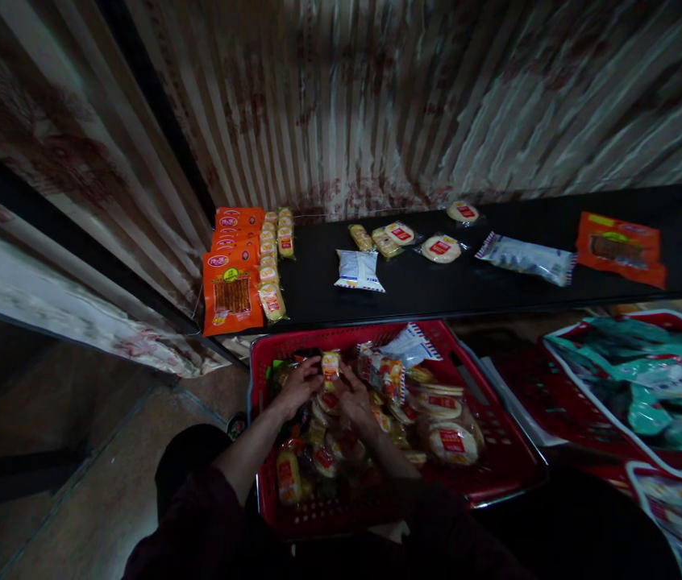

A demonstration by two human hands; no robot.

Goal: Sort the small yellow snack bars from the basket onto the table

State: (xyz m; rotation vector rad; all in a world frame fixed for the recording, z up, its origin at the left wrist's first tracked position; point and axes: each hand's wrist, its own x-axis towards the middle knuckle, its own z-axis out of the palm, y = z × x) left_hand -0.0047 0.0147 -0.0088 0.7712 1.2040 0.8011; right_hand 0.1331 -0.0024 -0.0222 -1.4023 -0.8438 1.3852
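Note:
A small yellow wrapped snack cake (pixel 330 367) with a label is upright between my two hands, over the red basket (pixel 486 463). My left hand (pixel 298 390) has its fingers at the packet's left side. Closing on the right side is my right hand (pixel 355 398); some of its fingers are hard to see in the dim light. Beneath and around both hands lie several more packets, among them round white pastries (pixel 453 443) with red labels, a colourful snack bag (pixel 382 372) and a white-and-blue bag (pixel 410 346).
On the black shelf (pixel 317 302), orange snack bags (pixel 232 294) and wrapped cakes (pixel 272 300) stand in rows at the left. Loose packets, including a white pouch (pixel 359 270) and an orange bag (pixel 621 248), lie farther right. Teal bags (pixel 667 387) fill another basket.

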